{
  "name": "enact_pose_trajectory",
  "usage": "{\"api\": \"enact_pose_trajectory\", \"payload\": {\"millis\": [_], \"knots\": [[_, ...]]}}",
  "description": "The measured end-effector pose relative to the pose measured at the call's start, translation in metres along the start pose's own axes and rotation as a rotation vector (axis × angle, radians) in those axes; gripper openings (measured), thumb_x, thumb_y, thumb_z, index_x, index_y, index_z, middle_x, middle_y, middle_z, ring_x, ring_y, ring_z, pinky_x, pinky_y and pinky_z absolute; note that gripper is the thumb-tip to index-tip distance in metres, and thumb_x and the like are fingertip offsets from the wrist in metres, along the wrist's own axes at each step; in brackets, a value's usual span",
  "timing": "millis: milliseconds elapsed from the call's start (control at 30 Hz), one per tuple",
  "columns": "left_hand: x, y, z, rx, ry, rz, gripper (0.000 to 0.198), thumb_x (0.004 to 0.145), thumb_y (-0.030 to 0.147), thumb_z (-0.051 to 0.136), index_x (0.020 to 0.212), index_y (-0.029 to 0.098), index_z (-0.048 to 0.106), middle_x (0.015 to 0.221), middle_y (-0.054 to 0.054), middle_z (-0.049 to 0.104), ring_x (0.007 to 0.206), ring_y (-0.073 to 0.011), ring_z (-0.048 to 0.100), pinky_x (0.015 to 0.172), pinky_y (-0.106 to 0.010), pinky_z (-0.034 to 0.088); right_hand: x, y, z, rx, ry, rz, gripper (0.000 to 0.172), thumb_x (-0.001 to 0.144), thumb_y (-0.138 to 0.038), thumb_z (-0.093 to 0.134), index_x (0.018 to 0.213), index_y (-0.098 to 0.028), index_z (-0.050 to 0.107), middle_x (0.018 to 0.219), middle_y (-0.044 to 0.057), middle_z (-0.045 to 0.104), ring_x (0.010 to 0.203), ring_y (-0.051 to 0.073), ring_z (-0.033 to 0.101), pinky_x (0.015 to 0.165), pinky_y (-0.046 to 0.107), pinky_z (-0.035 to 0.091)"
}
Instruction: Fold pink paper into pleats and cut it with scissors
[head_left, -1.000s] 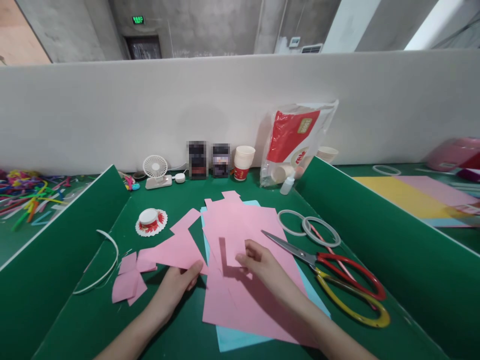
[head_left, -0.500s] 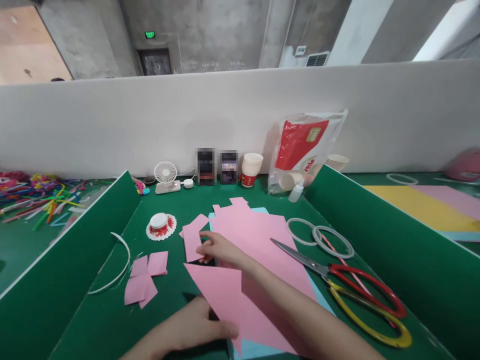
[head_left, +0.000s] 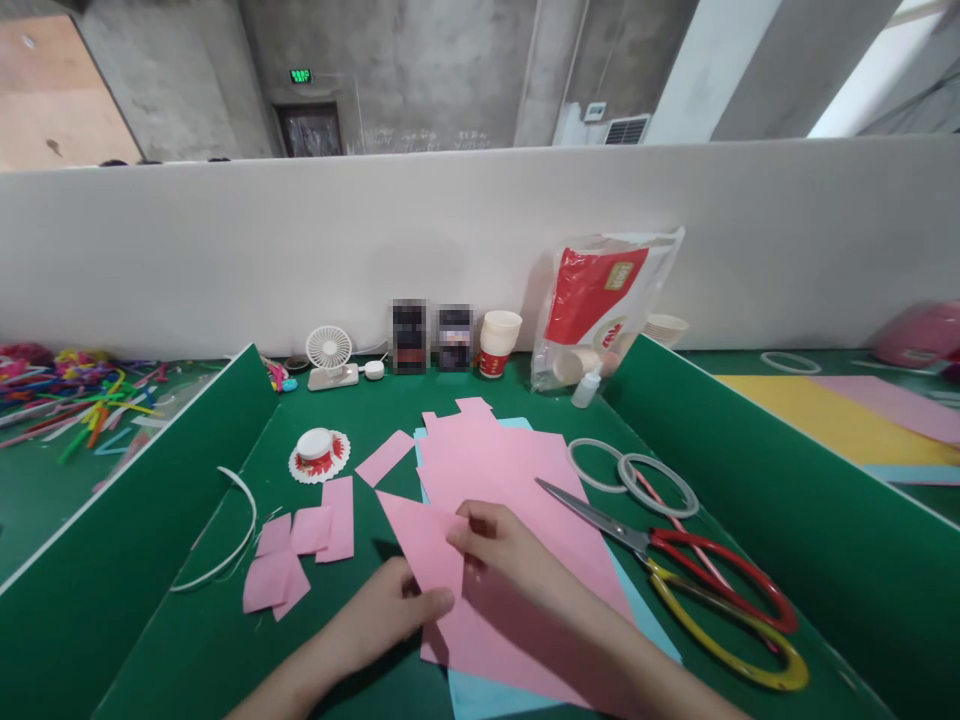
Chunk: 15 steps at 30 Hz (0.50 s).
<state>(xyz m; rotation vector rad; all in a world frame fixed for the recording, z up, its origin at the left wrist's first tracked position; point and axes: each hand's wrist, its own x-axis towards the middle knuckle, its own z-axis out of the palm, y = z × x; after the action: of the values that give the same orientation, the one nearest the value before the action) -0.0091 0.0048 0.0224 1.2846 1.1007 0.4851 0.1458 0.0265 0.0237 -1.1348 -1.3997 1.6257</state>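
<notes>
Two bare hands share one angular pink paper piece (head_left: 420, 535) just below the centre of the frame, over the left edge of a stack of pink sheets (head_left: 525, 460) and blue sheets (head_left: 502, 697). The left hand (head_left: 390, 605) pinches it low, thumb across its face; the right hand (head_left: 502, 545) nips its upper right edge between thumb and fingers. Handling it well likely calls for a light pinch at the edges and just enough tension to hold the face flat, since thin paper would probably crease under a hard thumb. Turning it from the wrists, without dragging the sheets beneath, looks the safer way. One sharp corner points to the upper left of the frame; the longest visible edge, and with it the apparent long axis, slants from there toward the bottom centre, where the narrow end is hard to tell from the pink behind it.
</notes>
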Motion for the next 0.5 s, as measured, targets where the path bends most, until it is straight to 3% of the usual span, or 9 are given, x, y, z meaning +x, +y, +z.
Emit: {"api": "enact_pose_trajectory", "payload": {"millis": [100, 233, 400, 500], "knots": [[0.002, 0.000, 0.000, 0.063, 0.138, 0.051, 0.024, 0.072, 0.037, 0.046, 0.058, 0.017, 0.045, 0.050, 0.008, 0.034, 0.047, -0.0092, 0.030, 0.046, -0.021, 0.026, -0.014, 0.008, 0.002, 0.036, 0.053, 0.036, 0.024, 0.072, -0.032, 0.051, 0.056, -0.020, 0.037, 0.044, -0.008, 0.040, 0.043, 0.010, 0.047, 0.044, 0.021, 0.034], [0.006, 0.000, -0.002, 0.116, 0.271, 0.132, 0.033, 0.072, 0.041, 0.043, 0.050, 0.020, 0.031, 0.053, 0.008, 0.026, 0.052, -0.0104, 0.027, 0.050, -0.022, 0.025, -0.024, 0.016, 0.002, 0.090, 0.045, 0.074, 0.030, 0.072, -0.031, 0.050, 0.054, -0.021, 0.030, 0.046, -0.007, 0.042, 0.048, 0.012, 0.050, 0.051, 0.024, 0.039], [0.006, 0.001, 0.000, 0.115, 0.300, 0.161, 0.024, 0.071, 0.037, 0.045, 0.057, 0.019, 0.039, 0.055, 0.007, 0.033, 0.054, -0.0111, 0.032, 0.052, -0.021, 0.028, -0.028, 0.014, 0.000, -0.005, -0.042, 0.097, 0.023, 0.071, -0.024, 0.049, 0.054, -0.020, 0.033, 0.051, -0.007, 0.037, 0.050, 0.010, 0.043, 0.050, 0.022, 0.033], [0.004, 0.002, 0.003, 0.149, 0.252, 0.146, 0.022, 0.071, 0.035, 0.047, 0.056, 0.019, 0.042, 0.054, 0.007, 0.036, 0.053, -0.0112, 0.034, 0.051, -0.021, 0.028, -0.028, 0.012, -0.002, -0.050, 0.028, -0.011, 0.018, 0.069, -0.022, 0.052, 0.057, -0.019, 0.038, 0.056, -0.006, 0.034, 0.054, 0.010, 0.036, 0.051, 0.021, 0.029]]}}
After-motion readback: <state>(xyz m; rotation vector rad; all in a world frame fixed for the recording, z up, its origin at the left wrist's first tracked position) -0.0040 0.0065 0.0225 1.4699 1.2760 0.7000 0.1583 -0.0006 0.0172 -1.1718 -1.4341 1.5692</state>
